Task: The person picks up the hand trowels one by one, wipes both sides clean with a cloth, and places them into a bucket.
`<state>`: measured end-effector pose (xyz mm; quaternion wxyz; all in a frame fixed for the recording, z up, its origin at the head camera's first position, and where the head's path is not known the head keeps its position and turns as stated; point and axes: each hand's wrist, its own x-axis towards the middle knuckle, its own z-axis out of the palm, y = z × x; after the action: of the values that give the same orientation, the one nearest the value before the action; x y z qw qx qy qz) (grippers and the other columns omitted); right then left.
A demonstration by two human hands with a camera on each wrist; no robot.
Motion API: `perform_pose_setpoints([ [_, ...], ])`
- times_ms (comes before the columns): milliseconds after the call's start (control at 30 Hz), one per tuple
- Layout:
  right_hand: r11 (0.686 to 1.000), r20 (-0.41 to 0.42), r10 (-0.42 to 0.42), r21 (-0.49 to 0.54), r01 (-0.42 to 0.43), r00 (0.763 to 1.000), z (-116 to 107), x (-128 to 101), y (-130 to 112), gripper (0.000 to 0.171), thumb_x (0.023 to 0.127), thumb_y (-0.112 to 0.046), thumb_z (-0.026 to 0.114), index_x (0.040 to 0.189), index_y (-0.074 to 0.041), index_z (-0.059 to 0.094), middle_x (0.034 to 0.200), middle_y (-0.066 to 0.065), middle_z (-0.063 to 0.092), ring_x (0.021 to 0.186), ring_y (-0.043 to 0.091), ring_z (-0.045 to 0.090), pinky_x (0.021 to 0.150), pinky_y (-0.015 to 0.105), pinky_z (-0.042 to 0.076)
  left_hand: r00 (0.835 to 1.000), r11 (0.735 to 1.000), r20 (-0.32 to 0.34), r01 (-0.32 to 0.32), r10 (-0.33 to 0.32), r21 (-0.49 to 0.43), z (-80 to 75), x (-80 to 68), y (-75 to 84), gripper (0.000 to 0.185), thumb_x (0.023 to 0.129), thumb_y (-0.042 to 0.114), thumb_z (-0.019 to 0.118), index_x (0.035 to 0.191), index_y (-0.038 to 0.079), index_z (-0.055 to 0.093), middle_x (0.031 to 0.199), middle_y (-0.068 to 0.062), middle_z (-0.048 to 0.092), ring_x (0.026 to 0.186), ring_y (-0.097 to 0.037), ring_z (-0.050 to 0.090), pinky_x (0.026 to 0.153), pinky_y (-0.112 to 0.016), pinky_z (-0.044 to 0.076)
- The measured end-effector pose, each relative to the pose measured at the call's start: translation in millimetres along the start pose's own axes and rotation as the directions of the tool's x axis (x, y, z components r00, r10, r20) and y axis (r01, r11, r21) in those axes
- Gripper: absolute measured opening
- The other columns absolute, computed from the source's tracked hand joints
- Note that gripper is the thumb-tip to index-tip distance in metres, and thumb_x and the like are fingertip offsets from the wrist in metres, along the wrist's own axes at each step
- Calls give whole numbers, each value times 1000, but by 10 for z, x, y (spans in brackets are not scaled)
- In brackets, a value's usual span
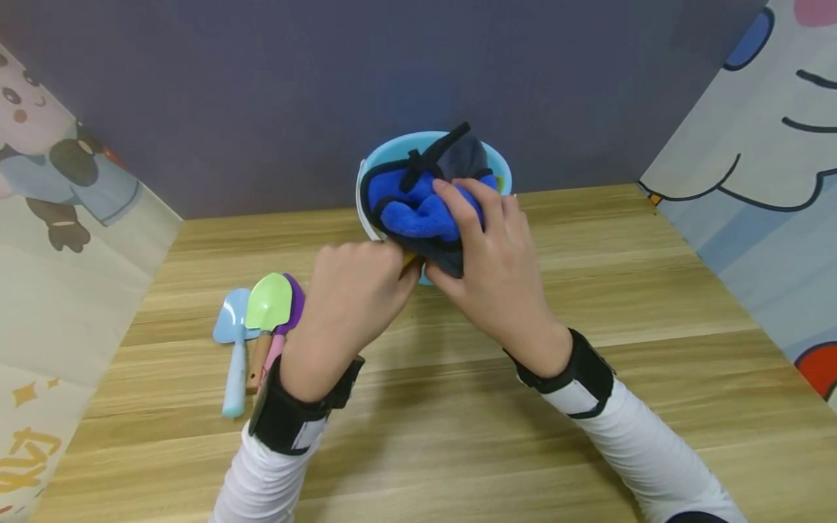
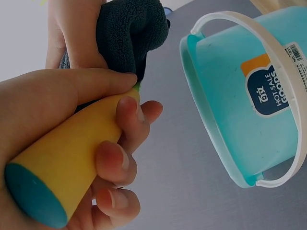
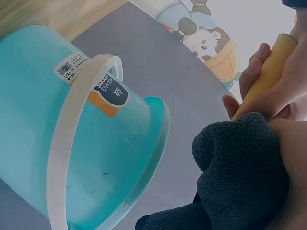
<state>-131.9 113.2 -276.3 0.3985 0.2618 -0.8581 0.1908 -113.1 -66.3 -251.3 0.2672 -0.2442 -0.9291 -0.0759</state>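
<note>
My left hand (image 1: 353,294) grips a yellow handle (image 2: 72,148) with a teal end, fingers curled round it. A sliver of green shows at the handle's top; the rest of that tool is hidden by a cloth. With my right hand (image 1: 500,265) I hold this blue and dark grey cloth (image 1: 421,218), black-edged, bunched about the tool's far end. In the head view, cloth and hands overlap a light blue bucket (image 1: 395,151) with a white handle. Both wrist views show the cloth (image 3: 240,163) apart from the bucket (image 3: 120,148), outside its rim.
Left of my left hand, a blue toy shovel (image 1: 233,316), a green one (image 1: 269,301) and a purple one (image 1: 297,299) lie together on the wooden table (image 1: 588,290). A dark grey panel (image 1: 261,109) stands behind the bucket, with cartoon-printed walls on both sides.
</note>
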Motion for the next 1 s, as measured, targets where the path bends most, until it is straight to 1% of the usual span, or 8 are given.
perform_pose_setpoints([
  [333,1000,7,-1,-4,1,1000,6,-2,-3,77,83,-26,76,149,-15,39,138,22,53,107,47,54,94,56,46,1000,1000,-4,-1,1,-3,-4,-6,-3,42,96,22,64,60,14,46,52,3,35,41,-17,40,41,-33,24],
  [467,1000,17,13,-2,-13,1000,19,-7,-6,78,82,-28,78,149,-16,39,138,21,53,104,46,54,91,55,46,1000,1000,11,-2,2,3,-4,2,-4,41,96,23,64,60,14,46,52,3,36,42,-17,40,41,-33,25],
  [633,1000,27,24,-2,-24,999,26,-15,-11,78,83,-30,78,149,-17,39,139,21,52,104,46,54,88,54,47,1000,1000,28,-4,4,10,-5,5,-4,41,97,23,63,61,14,46,52,3,36,42,-16,40,42,-32,24],
  [1000,1000,22,14,-16,-14,1000,34,-22,-7,78,84,-31,77,149,-15,38,139,22,51,102,46,54,89,54,47,1000,1000,15,-8,8,11,1,1,-6,43,97,25,64,60,14,45,51,3,36,41,-16,39,43,-31,21],
])
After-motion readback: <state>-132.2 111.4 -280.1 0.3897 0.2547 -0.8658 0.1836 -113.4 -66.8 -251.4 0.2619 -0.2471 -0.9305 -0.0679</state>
